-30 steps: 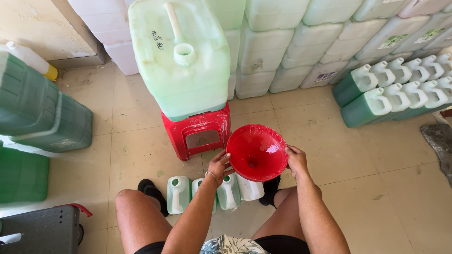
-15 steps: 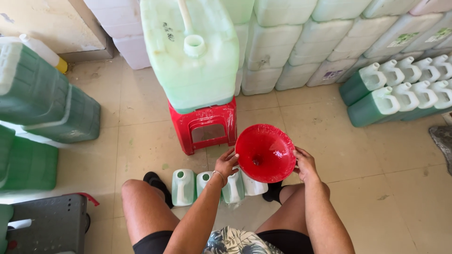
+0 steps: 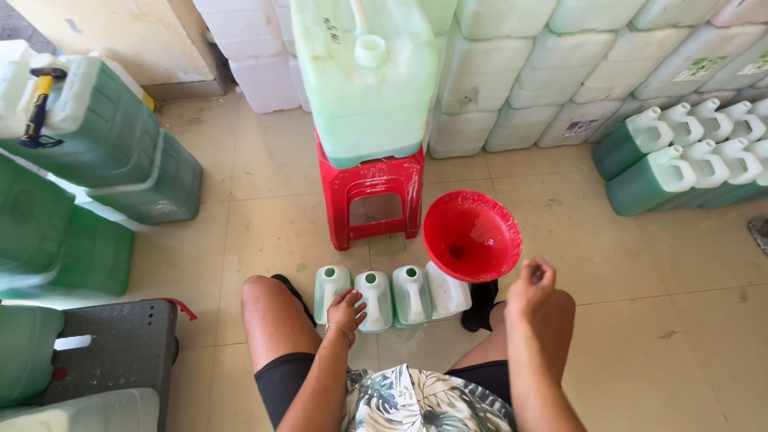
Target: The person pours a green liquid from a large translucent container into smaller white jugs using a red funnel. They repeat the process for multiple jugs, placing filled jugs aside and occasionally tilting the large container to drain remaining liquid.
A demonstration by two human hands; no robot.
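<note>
1. Left hand (image 3: pixel 346 308) rests on the second small jug (image 3: pixel 374 300) in the near row, fingers curled loosely on its handle side; a light touch, not a firm hold that I can confirm.
2. Right hand (image 3: pixel 531 282) hovers half-curled and holds nothing, just right of the red funnel (image 3: pixel 472 236), apart from its rim.
3. Funnel sits in the rightmost small jug (image 3: pixel 448 290), tilted a little to the right.
4. Judgement: to do this step well, steady the jug with the left hand and keep the funnel upright over the neck so it does not tip.
5. Four small jugs stand side by side, touching, between the knees, near the red stool (image 3: pixel 372 196).
6. Big pale-green canister (image 3: pixel 364 80) sits on the stool, far of the row.
</note>
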